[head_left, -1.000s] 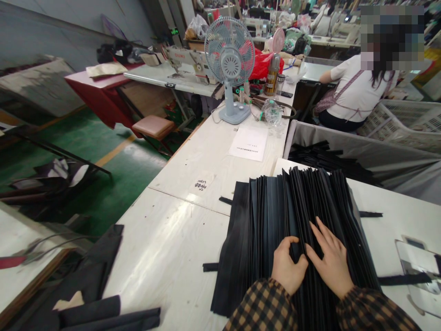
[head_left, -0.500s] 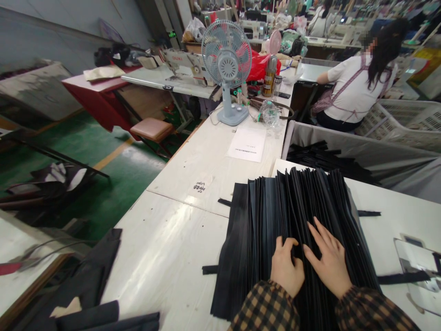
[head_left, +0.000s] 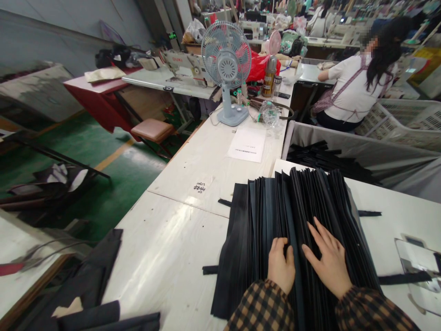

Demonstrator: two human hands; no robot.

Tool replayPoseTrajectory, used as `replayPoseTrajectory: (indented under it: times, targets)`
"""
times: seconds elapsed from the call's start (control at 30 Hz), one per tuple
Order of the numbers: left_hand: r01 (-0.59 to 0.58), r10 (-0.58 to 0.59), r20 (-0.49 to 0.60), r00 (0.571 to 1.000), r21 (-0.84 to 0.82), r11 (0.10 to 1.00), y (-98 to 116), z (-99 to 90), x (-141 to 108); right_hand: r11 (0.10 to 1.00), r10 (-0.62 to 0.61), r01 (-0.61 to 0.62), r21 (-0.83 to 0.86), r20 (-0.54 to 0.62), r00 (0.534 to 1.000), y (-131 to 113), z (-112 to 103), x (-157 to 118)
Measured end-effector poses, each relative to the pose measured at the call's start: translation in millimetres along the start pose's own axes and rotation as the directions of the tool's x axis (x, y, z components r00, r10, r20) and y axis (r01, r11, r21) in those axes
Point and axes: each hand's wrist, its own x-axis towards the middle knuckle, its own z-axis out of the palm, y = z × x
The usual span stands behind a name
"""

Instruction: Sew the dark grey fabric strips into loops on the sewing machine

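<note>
A wide row of folded black and dark blue fabric pieces stands packed together on the white table. My left hand is at the middle of the row, its fingers bent and closed on the edges of some pieces. To its right, my right hand lies spread on the pieces, fingers apart. Between the two hands a dark blue fold shows. Black strips stick out from under the row on both sides.
A grey fan and a paper sheet are farther along the white table. A sewing machine plate is at the right. Beyond, a person in white sits by a lined bin of black strips.
My left hand has moved slightly left, with some pieces shifted left under it. A gap with a dark blue fold has opened between the hands. My right hand has barely moved.
</note>
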Motion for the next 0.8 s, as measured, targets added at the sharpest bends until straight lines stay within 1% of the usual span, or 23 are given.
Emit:
replayPoseTrajectory:
  times: [0.1, 0.17, 0.3, 0.37, 0.43, 0.53, 0.67, 0.77, 0.8]
  targets:
    - [-0.029, 0.029, -0.003, 1.0, -0.012, 1.0, 0, 0.0, -1, 1.0, 0.0, 0.0, -0.003, 0.019, 1.0, -1, -2, 0]
    - [-0.03, 0.03, 0.042, 0.999, 0.01, 0.999, 1, 0.0, -1, 1.0, 0.0, 0.0, -0.002, 0.032, 1.0, -2, -3, 0]
    - [0.044, -0.051, 0.132, 0.99, 0.052, 0.998, 4, 0.3, -2, 1.0, 0.002, -0.001, -0.006, 0.039, 0.999, -3, -2, -1]
    - [0.085, -0.093, 0.146, 0.985, 0.063, 0.994, 6, 0.3, -2, 1.0, -0.001, 0.001, -0.008, 0.04, 0.999, -2, -2, -1]
    - [0.101, -0.112, 0.151, 0.982, 0.08, 0.992, 7, -0.1, -3, 1.0, -0.003, 0.003, -0.01, 0.042, 0.999, 0, -2, -1]
    - [0.096, -0.111, 0.141, 0.984, 0.11, 0.989, 2, -0.9, -3, 1.0, -0.003, 0.004, -0.013, 0.048, 0.999, 1, -2, -1]
    - [0.037, -0.05, 0.095, 0.994, 0.139, 0.99, -8, -1.8, 0, 1.0, -0.006, 0.007, -0.018, 0.041, 0.999, 1, -1, -1]
    - [0.024, -0.036, 0.073, 0.997, 0.156, 0.988, -8, -3.2, 1, 1.0, -0.006, 0.007, -0.02, 0.035, 0.999, 0, -1, 0]
    - [0.025, -0.033, 0.045, 0.998, 0.172, 0.985, -6, -3.8, 1, 1.0, -0.006, 0.007, -0.021, 0.033, 0.999, 0, -1, -1]
